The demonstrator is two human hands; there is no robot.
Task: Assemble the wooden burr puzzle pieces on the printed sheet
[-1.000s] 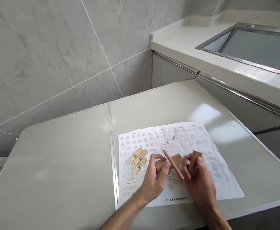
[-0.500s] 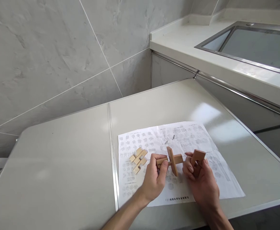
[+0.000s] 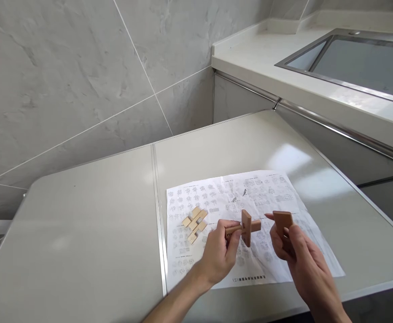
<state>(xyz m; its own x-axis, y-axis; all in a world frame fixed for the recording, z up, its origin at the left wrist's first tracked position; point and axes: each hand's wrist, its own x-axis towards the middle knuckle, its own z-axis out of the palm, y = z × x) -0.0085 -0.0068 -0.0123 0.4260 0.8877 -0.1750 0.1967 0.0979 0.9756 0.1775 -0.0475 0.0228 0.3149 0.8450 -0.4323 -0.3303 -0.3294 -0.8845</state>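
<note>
My left hand [image 3: 221,251] pinches one end of two crossed wooden puzzle pieces [image 3: 246,229]; one flat piece stands across the other, whose free end points right. To the right, my right hand [image 3: 300,251] grips a separate reddish-brown wooden puzzle piece [image 3: 283,219] between thumb and fingers, with its index finger stretched out toward the left. A gap lies between the two hands. Both are held above a printed instruction sheet [image 3: 228,269]. Left of my left hand, a cluster of paler interlocked wooden pieces [image 3: 195,223] rests on the sheet.
The sheet lies on a pale folding table [image 3: 91,242] with a metal seam [image 3: 158,202] left of the paper. A grey tiled wall [image 3: 64,80] rises behind. At the right stands a white counter [image 3: 250,56] with a metal-rimmed sink [image 3: 358,63].
My right hand has moved right, away from the crossed pieces, and turned its piece. My left hand has shifted slightly right and rotated the crossed pieces.
</note>
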